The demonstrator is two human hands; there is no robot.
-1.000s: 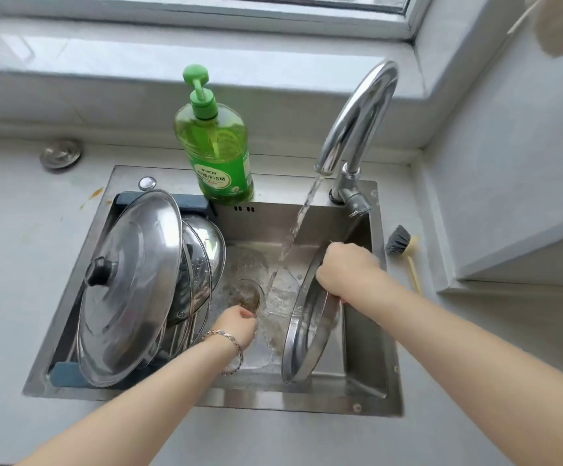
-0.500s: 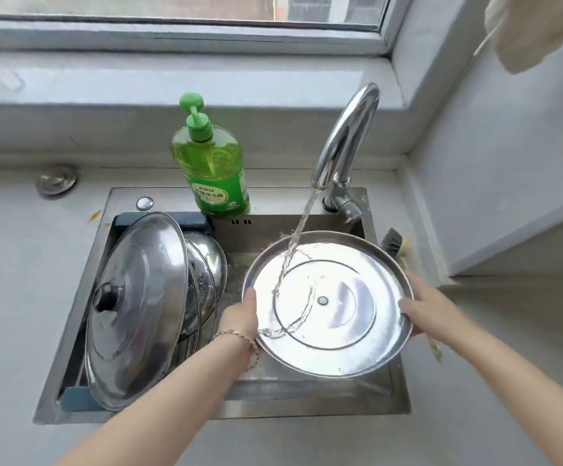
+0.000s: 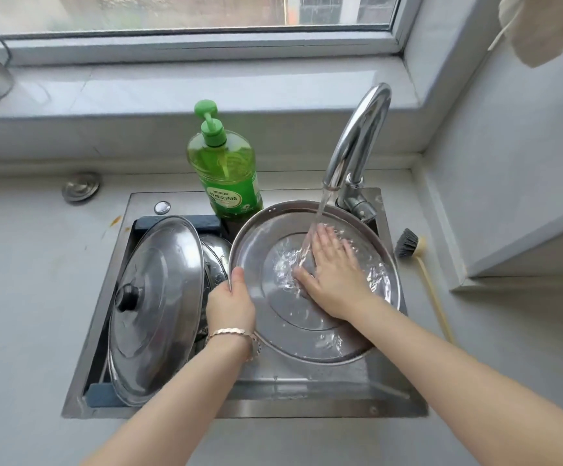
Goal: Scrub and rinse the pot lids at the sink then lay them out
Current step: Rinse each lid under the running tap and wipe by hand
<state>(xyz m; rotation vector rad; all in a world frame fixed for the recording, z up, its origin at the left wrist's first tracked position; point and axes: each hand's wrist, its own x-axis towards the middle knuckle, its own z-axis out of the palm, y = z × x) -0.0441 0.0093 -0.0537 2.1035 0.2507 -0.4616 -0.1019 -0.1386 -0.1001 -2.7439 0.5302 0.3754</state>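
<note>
A round steel pot lid (image 3: 273,317) is held inner side up over the sink (image 3: 307,408), under the running tap (image 3: 357,146). My left hand (image 3: 231,304) grips its left rim, thumb over the edge. My right hand (image 3: 332,274) lies flat with spread fingers on the wet inner face, where the water stream lands. A larger lid with a black knob (image 3: 155,307) leans upright in the sink's left side, with more lids (image 3: 216,257) stacked behind it.
A green dish soap bottle (image 3: 226,169) stands on the sink's back rim. A dish brush (image 3: 418,264) lies on the counter to the right. A metal drain plug (image 3: 81,187) sits on the counter at back left. A cloth (image 3: 542,25) hangs at top right.
The lid went from standing on edge in the sink to being held flat under the tap. My right hand left the rim and now lies flat on the inner face.
</note>
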